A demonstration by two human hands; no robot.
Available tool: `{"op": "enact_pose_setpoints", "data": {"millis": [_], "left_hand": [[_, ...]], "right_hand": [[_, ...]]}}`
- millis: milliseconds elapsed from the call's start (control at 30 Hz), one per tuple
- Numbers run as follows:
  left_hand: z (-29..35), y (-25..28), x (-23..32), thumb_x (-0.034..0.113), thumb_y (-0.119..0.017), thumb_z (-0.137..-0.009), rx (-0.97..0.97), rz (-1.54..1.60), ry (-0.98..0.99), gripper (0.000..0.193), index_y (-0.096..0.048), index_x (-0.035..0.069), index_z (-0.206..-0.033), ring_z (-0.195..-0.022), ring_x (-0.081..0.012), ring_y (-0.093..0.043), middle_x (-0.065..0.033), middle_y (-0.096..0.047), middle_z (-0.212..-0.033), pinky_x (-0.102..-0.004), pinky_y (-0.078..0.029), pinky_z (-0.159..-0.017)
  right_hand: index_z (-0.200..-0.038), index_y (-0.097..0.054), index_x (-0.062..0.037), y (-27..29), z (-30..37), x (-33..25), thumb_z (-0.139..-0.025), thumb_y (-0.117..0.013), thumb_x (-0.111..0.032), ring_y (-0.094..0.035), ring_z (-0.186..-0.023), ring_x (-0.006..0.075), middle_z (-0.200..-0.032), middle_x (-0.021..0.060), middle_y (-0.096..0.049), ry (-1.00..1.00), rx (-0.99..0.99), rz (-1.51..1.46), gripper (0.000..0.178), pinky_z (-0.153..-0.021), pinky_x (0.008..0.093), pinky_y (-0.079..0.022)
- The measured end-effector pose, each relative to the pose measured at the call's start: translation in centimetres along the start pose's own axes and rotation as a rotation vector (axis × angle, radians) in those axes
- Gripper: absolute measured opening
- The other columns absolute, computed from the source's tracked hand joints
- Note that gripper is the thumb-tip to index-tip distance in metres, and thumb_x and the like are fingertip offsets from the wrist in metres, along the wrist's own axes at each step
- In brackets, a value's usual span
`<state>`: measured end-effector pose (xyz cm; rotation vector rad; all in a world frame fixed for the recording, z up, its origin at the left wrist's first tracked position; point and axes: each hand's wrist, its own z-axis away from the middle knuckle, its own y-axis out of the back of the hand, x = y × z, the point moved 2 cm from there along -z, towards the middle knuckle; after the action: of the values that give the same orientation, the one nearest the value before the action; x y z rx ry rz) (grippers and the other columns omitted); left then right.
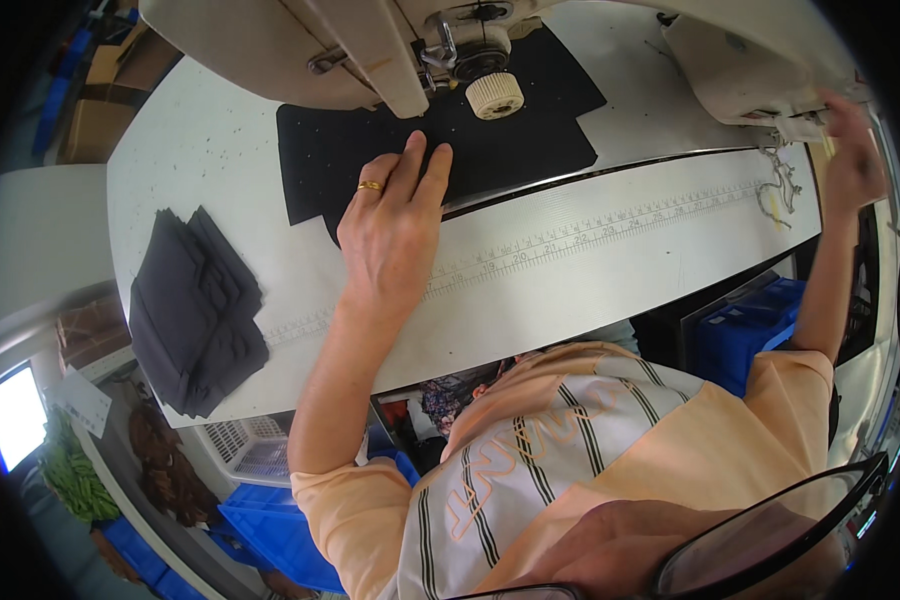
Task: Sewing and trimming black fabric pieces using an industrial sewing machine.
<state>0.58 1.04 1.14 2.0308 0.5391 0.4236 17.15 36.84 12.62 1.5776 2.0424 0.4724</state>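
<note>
My left hand [390,232], fingers slightly spread, seemingly steadies the black cloth [525,145]; far right, I cannot tell my right hand's [856,165] grip.

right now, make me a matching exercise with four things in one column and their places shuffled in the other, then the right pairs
1. left hand
2. stack of dark pieces
3. ridged cream knob
4. white basket

A. on the sewing machine
B. below the table's near edge
C. resting on the black fabric
D. at the table's left end

Pairs: 1-C; 2-D; 3-A; 4-B
</note>
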Motion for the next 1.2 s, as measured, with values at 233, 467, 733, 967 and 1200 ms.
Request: {"op": "enact_pose_setpoints", "data": {"millis": [233, 467, 733, 967, 1200], "left_hand": [[-0.1, -0.1, -0.1, 0.003, -0.068, -0.064, 0.041, 0.010, -0.050, 0.039, -0.070, 0.006, -0.103, -0.094, -0.0204, -0.061, -0.0088, -0.068, -0.109, -0.0278, -0.053, -0.076], [-0.4, -0.3, -0.5, 0.003, -0.071, -0.061, 0.020, 0.032, -0.036, 0.047, -0.067, 0.006, -0.108, -0.099, -0.0216, -0.059, -0.0093, -0.066, -0.114, -0.0291, -0.052, -0.080], [-0.6, -0.4, -0.8, 0.003, -0.073, -0.058, 0.000, 0.053, -0.023, 0.053, -0.066, 0.006, -0.110, -0.099, -0.0228, -0.059, -0.0099, -0.065, -0.116, -0.0302, -0.052, -0.082], [-0.5, -0.5, -0.8, 0.003, -0.075, -0.057, -0.008, 0.050, -0.022, 0.055, -0.066, 0.007, -0.111, -0.101, -0.0226, -0.058, -0.0094, -0.065, -0.117, -0.0307, -0.051, -0.084], [-0.4, -0.4, -0.8, 0.003, -0.075, -0.059, 0.010, 0.089, 0.013, 0.054, -0.065, 0.006, -0.112, -0.103, -0.0212, -0.058, -0.0072, -0.064, -0.119, -0.0314, -0.051, -0.085]], "right_hand": [[-0.115, -0.065, -0.0143, -14.3, 5.4, -0.1, -0.075, -0.065, -0.003, -0.068, -0.081, 0.0214, -0.095, 0.0046, -0.071, -0.284, -0.493, -0.073, 0.042, -0.071, 0.0317, -0.053], [-0.114, -0.067, -0.0105, -14.2, 5.0, 0.0, -0.086, -0.064, -0.007, -0.071, -0.089, 0.0173, -0.097, 0.0089, -0.072, -0.300, -0.506, -0.029, 0.028, -0.072, 0.0260, -0.053], [-0.112, -0.068, -0.0141, -14.4, 5.1, 0.5, -0.082, -0.064, -0.010, -0.069, -0.083, 0.0221, -0.094, 0.0073, -0.071, -0.311, -0.497, 0.022, 0.031, -0.071, 0.0296, -0.052], [-0.115, -0.065, -0.0173, -14.4, 5.3, 0.2, -0.076, -0.064, -0.011, -0.067, -0.083, 0.0264, -0.094, 0.0048, -0.071, -0.293, -0.445, -0.040, 0.039, -0.072, 0.0334, -0.053], [-0.115, -0.065, -0.0171, -13.9, 6.0, 0.2, -0.075, -0.064, -0.010, -0.068, -0.084, 0.0251, -0.095, 0.0029, -0.071, -0.336, -0.456, -0.018, 0.041, -0.073, 0.0328, -0.054]]}}
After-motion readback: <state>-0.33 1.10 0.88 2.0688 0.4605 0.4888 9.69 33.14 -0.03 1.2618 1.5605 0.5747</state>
